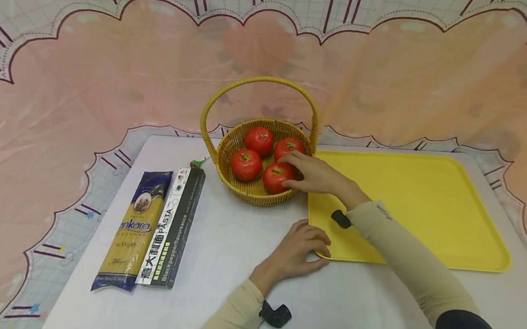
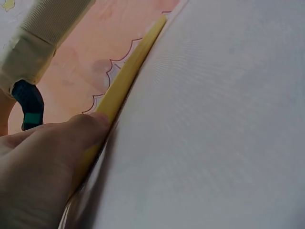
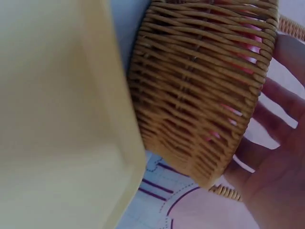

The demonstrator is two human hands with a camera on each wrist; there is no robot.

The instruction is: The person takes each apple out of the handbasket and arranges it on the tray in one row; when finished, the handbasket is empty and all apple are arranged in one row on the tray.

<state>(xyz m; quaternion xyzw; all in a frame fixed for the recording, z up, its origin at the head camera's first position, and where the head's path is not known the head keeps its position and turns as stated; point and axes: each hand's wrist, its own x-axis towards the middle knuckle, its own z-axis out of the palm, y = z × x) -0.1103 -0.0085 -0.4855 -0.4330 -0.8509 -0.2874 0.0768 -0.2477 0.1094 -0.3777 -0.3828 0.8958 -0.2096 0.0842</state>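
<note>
Four tomatoes [image 1: 246, 165] look firm but slippery, so cup one's sides with your spread right fingers [image 1: 293, 158], left fingers [image 1: 316, 233] pinching the tray [image 1: 448, 208].

**Four red fruits in a wicker basket, beside a yellow tray**

The glossy, rounded fruits, possibly apples, sit apart in the round, golden-brown wicker basket [image 1: 261, 200], which stands upright, its tall handle arched overhead. The right hand [image 1: 315, 176] has its thumb and fingers about the front-right fruit [image 1: 276, 177]. Just right of the basket lies the rectangular yellow tray [image 1: 407, 205], round-cornered and shallow-rimmed; the left hand [image 1: 296, 253] holds its near-left corner.
</note>
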